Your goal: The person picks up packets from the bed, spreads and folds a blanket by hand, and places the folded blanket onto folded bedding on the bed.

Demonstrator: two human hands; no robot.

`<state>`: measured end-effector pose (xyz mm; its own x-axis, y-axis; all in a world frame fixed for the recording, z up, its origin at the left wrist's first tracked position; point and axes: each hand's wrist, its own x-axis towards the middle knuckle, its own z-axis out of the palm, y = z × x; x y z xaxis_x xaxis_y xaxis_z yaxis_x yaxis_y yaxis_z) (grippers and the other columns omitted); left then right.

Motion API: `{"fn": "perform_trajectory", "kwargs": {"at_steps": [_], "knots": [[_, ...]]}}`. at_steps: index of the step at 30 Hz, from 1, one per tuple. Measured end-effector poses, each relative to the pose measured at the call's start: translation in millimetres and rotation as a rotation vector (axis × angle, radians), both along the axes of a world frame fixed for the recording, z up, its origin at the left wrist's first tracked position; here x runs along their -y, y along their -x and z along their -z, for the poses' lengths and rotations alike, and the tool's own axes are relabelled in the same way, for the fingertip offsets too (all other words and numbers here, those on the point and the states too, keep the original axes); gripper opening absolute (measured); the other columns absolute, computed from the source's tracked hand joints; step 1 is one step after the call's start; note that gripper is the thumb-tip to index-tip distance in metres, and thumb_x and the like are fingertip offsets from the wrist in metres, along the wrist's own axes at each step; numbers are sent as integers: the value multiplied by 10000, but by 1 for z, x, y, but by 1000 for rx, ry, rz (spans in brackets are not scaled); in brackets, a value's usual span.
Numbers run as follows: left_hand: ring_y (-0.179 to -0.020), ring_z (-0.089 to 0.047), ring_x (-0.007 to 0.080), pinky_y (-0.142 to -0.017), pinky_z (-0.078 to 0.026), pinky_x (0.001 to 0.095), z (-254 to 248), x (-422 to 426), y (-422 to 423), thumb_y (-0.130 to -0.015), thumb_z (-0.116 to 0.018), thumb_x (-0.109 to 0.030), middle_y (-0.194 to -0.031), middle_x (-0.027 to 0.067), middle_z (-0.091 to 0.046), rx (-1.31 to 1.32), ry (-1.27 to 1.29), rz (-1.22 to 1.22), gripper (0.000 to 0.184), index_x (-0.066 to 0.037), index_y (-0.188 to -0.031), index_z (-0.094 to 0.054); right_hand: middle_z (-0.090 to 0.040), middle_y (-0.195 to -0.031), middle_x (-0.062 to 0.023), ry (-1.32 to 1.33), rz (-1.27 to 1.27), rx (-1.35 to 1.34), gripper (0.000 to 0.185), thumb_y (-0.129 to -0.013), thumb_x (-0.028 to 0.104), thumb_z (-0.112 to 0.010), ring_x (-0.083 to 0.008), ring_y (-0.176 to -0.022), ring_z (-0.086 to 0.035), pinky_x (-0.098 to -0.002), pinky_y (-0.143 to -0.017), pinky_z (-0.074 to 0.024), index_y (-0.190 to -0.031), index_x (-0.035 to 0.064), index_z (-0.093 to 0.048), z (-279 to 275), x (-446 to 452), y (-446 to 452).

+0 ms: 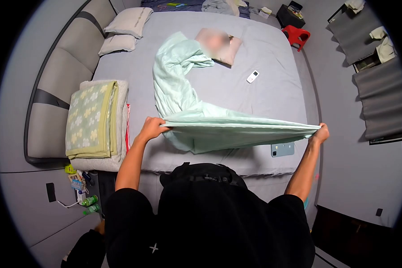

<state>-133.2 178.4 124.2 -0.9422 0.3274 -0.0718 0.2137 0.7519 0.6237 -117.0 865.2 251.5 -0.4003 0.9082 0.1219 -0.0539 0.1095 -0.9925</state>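
Mint-green cloth (pixel 236 138) spans mid-frame, its edge gripped in the curled fingers of the left hand (pixel 153 128) and, toward the right, the right hand (pixel 320 133). Swept low, it could drag the tablet (pixel 282 150) it partly hides at lower right. Farther up, bunched folds at upper centre could twist under tugging, or nudge the pillow (pixel 231 50) beside them.
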Motion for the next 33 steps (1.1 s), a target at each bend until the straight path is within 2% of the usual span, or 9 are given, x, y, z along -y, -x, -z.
{"fn": "perform_trajectory", "kwargs": {"at_steps": [4,7,9,13,14,17,25,31,33], "knots": [[-511,-472,186,-515,-378,321,15,2,1,-777,-771,-331,-551,127,-555,-62,123,84,338,-18,-682,-684,-406,-607,7,-49,0,53,161,-734,88,-464,-131,-555,-371,-329,-501,-276,-590,24,-495,7,12,1],[-553,-420,76,-521,-348,280,-5,-9,3,-826,-751,-339,-506,25,-473,419,-20,-22,414,21,-647,-654,-449,-608,-5,-235,-67,237,195,-771,115,-484,-132,-576,-406,-325,-531,-321,-646,-16,-558,3,21,-6],[-570,-389,65,-529,-338,264,-22,-15,1,-868,-722,-348,-542,-11,-460,482,-117,-15,466,45,-639,-619,-456,-609,-7,-301,-145,335,221,-797,133,-485,-129,-584,-402,-324,-540,-332,-667,-22,-574,2,27,-8],[-604,-394,64,-547,-349,266,-54,-41,-9,-930,-649,-300,-593,-17,-476,467,-454,-9,423,53,-701,-606,-677,-763,-105,-791,-252,577,228,-868,188,-548,-235,-717,-648,-339,-689,-495,-875,-2,-673,-3,65,-13],[-611,-394,66,-552,-352,268,-64,-51,-12,-944,-630,-287,-604,-16,-477,452,-545,2,408,53,-721,-605,-709,-903,-141,-816,-343,588,198,-869,156,-573,-276,-849,-690,-356,-780,-524,-973,29,-683,-7,85,-16],[-619,-391,88,-566,-371,296,-93,-82,-13,-953,-597,-288,-606,34,-453,345,-450,175,364,22,-763,-618,-691,-1008,-122,-891,-675,464,169,-820,85,-661,-284,-931,-665,-363,-804,-519,-983,43,-674,-10,161,-18],[-534,-410,228,-544,-377,345,-125,-136,-31,-920,-608,-233,-578,95,-463,205,-297,448,251,-12,-804,-593,-650,-1208,-126,-564,-1617,255,353,-740,159,-802,-292,-1113,-619,-368,-961,-474,-1060,61,-690,-16,296,-26],[-667,-517,238,-809,-394,360,-145,-136,-41,-862,-652,-200,-691,65,-552,179,-390,500,178,-37,-795,-629,-670,-1189,-127,-302,-1840,323,269,-747,206,-821,-241,-1130,-618,-336,-967,-459,-931,45,-707,-1,313,-23],[-690,-532,235,-833,-389,362,-147,-136,-42,-854,-659,-197,-717,62,-574,210,-417,511,165,-40,-807,-647,-690,-1079,-101,-235,-1917,305,246,-770,232,-811,-195,-1020,-629,-302,-880,-465,-884,44,-701,6,314,-22]]}}
